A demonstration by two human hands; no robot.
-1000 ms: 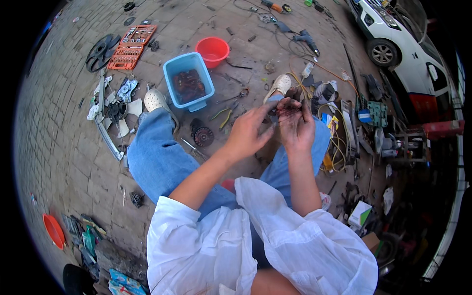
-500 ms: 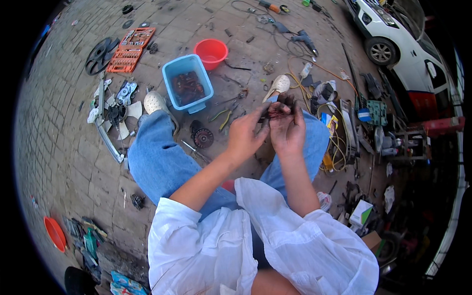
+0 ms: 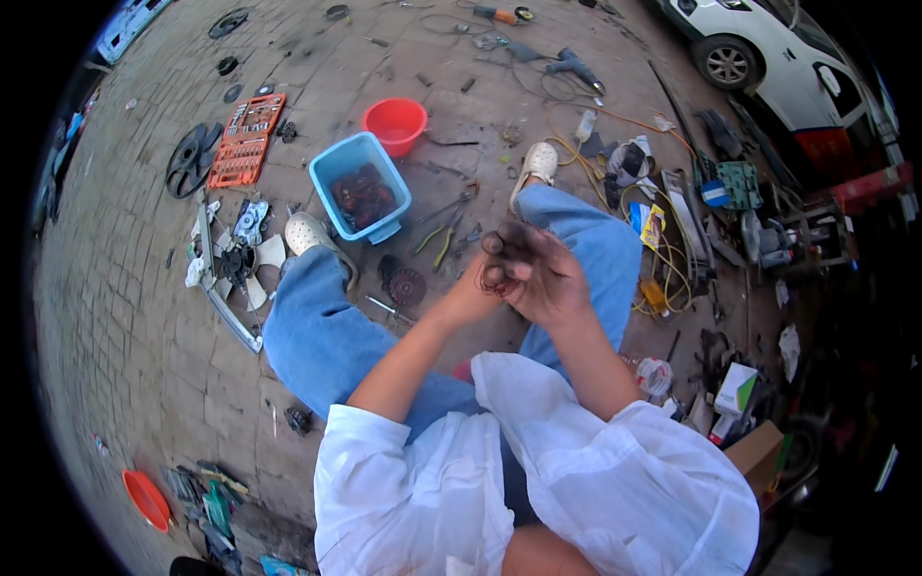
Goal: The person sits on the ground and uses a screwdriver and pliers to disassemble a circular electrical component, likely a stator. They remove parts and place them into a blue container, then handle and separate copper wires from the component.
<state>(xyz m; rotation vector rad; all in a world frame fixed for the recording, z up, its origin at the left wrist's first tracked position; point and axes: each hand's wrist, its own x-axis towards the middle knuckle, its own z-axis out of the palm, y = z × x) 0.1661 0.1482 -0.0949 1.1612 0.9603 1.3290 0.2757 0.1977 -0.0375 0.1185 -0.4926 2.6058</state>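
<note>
A bundle of thin reddish copper wire (image 3: 496, 283) shows between my two hands, above the gap between my knees. My right hand (image 3: 550, 285), its fingers blackened, is curled in front of the left with the wire at its fingertips. My left hand (image 3: 469, 296) reaches in from behind; its fingers are mostly hidden by the right hand. Beyond them stands a light blue tub (image 3: 359, 235) with dark reddish copper windings (image 3: 365, 196) inside. On the ground nearby lie pliers with yellow-green handles (image 3: 443, 248), a round dark motor part (image 3: 407, 286) and a screwdriver (image 3: 387, 308).
Behind the tub is a red basin (image 3: 395, 125). An orange socket set (image 3: 240, 158) and a black fan (image 3: 193, 161) lie at far left. Cords, a heat gun (image 3: 575, 69) and a green tool case (image 3: 740, 184) spread to the right, near a white car (image 3: 783, 72).
My right hand has turned and moved left across my left hand, so it now covers the left fingers. The wire has moved left and lower with the hands. The whole view has shifted slightly.
</note>
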